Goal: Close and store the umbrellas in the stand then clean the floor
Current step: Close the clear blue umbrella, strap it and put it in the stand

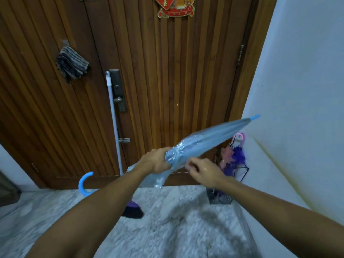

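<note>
1. Head view, centre of the frame: the left hand (pixel 158 162) has its fingers curled tight round the gathered canopy of the clear blue umbrella (pixel 206 140), which slants from the blue crook handle (pixel 86 183) at lower left up to the blue tip (pixel 255 117) at mid right.
2. The right hand (pixel 202 172), just right of the left, has its fingers bent in against the folds. It seems to pinch the plastic or a tie strap, but I cannot tell which, as the fingertips are blurred.
3. The step in hand looks like wrapping the canopy snug. It would go best with the left grip kept firm so the folds do not spring loose, while the right hand winds in one direction and fastens the strap.
4. Right of centre, in the corner by the white wall, the black wire stand (pixel 242 169) already holds a pink and purple umbrella (pixel 232 155). The blue one should go in tip down beside it, with care not to tip the light frame.
5. Left of centre, a broom (pixel 113 116) leans on the wooden door (pixel 167 71), its purple head on the marble floor (pixel 176 229), ready for the sweeping.
</note>
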